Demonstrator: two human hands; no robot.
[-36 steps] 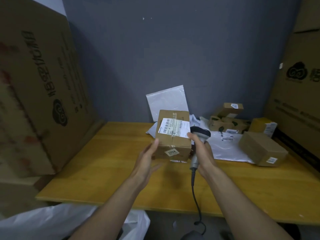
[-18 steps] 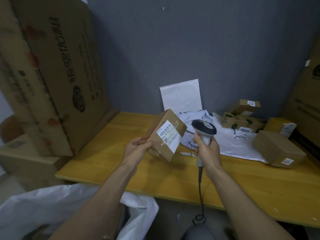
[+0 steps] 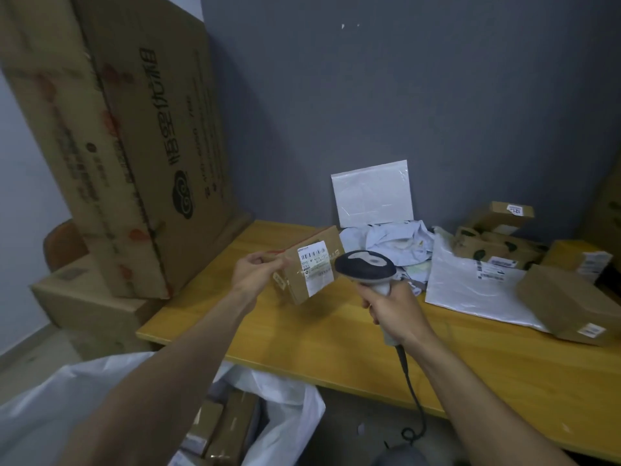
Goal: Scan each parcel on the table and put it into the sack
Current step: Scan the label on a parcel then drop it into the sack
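My left hand [image 3: 257, 272] pinches the small brown cardboard parcel [image 3: 307, 264] by its left end, tilted, held above the yellow wooden table [image 3: 336, 327]. My right hand [image 3: 391, 306] grips the grey handheld scanner [image 3: 366, 269], head just right of the parcel's white label [image 3: 316, 265]. White plastic sack [image 3: 285, 412] open below the table's front edge.

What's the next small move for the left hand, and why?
Probably lower the box down-left into the sack. The left hand grips it off the table, its label right beside the scanner in the right hand, so the scan looks about done; the sack gapes just below.
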